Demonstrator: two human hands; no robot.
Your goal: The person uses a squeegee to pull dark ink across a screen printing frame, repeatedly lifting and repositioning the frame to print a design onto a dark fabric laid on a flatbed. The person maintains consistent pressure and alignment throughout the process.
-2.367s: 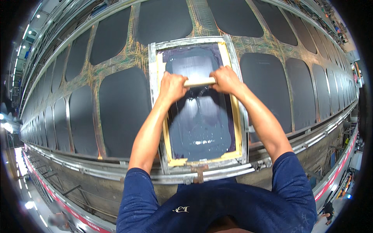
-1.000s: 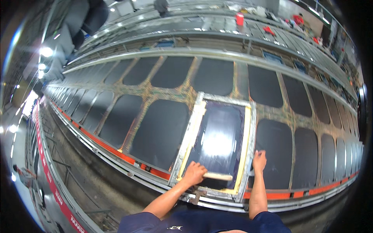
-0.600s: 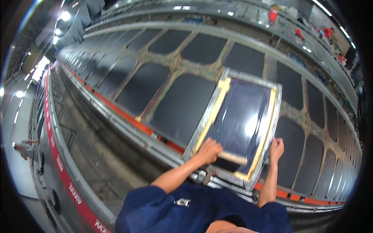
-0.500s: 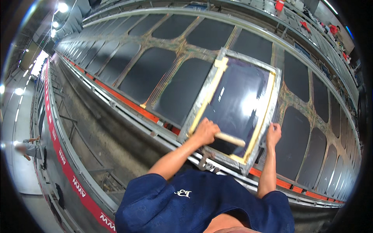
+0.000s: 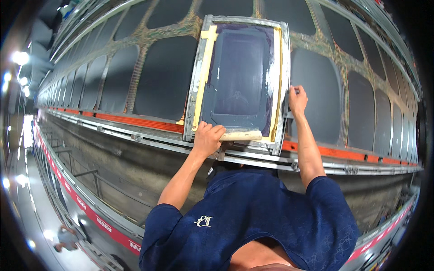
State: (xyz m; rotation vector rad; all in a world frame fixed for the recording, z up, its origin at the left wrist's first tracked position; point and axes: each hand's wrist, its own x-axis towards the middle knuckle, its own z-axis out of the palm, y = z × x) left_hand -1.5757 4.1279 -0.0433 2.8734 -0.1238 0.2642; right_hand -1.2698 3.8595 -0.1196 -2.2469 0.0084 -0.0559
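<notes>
A metal screen frame [image 5: 285, 54] with yellow tape lines a dark, inked mesh [image 5: 238, 72] and sits on a long printing table. At the frame's near end, my left hand [image 5: 208, 139] grips a pale squeegee [image 5: 239, 135] lying crosswise inside it. My right hand [image 5: 298, 100] is beside the frame's right edge with fingers curled; what they hold is hidden or too small to make out.
Rows of black rounded panels [image 5: 163, 77] line the table on both sides. Metal rails [image 5: 325, 167] and an orange strip [image 5: 135, 122] run along the near edge. A red-banded rail [image 5: 104, 224] and another person [image 5: 67, 238] are at lower left.
Since the oldest frame, my right hand left the squeegee for the frame's right side, and the squeegee moved to the near end in my left hand. The view has swung and turned between frames.
</notes>
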